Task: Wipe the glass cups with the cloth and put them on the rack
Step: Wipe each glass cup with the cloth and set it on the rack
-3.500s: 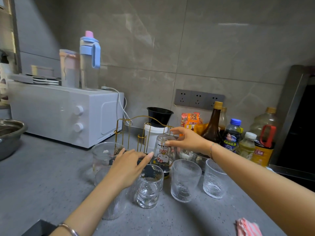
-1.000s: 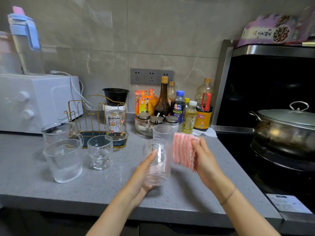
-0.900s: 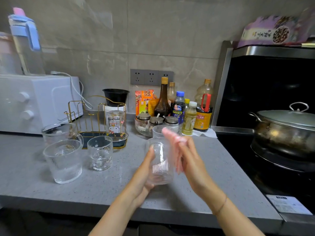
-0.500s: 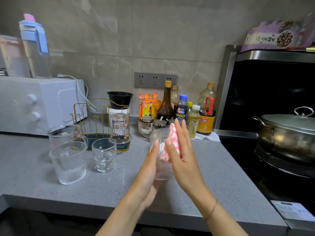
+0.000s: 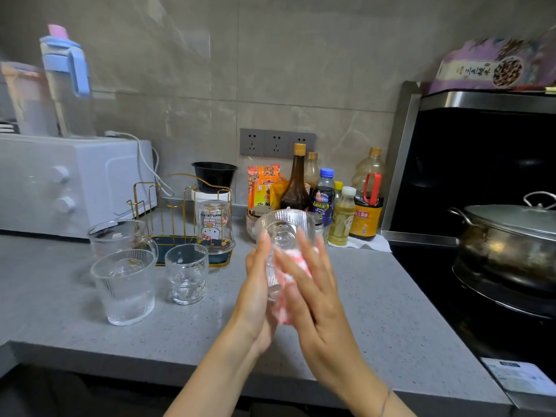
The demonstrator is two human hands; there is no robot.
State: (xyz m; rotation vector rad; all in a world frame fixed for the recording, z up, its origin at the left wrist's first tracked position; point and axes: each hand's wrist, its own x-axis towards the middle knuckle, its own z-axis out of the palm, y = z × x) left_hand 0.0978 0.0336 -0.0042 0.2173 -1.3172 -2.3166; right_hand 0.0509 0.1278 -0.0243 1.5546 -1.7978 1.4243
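Note:
My left hand (image 5: 255, 284) grips a clear ribbed glass cup (image 5: 282, 233) above the counter, tilted so its base points up and away from me. My right hand (image 5: 314, 291) presses a pink and white cloth (image 5: 296, 263) flat against the cup's right side, fingers nearly straight. The gold wire rack (image 5: 177, 203) stands behind at the left, with a printed glass (image 5: 215, 228) upside down on it. In front of the rack are a handled glass mug (image 5: 120, 236), a large ribbed glass (image 5: 126, 284) and a small glass (image 5: 186, 273).
A white oven (image 5: 75, 182) sits at the back left with jugs on top. Bottles and jars (image 5: 331, 200) crowd the wall behind my hands. A lidded steel pot (image 5: 508, 236) sits on the black stove at the right. The grey counter's edge (image 5: 180, 362) runs below.
I picked up the cloth and a ribbed cup. Over the last second the cloth has gone from beside the cup onto its side, and the cup has tipped base-up.

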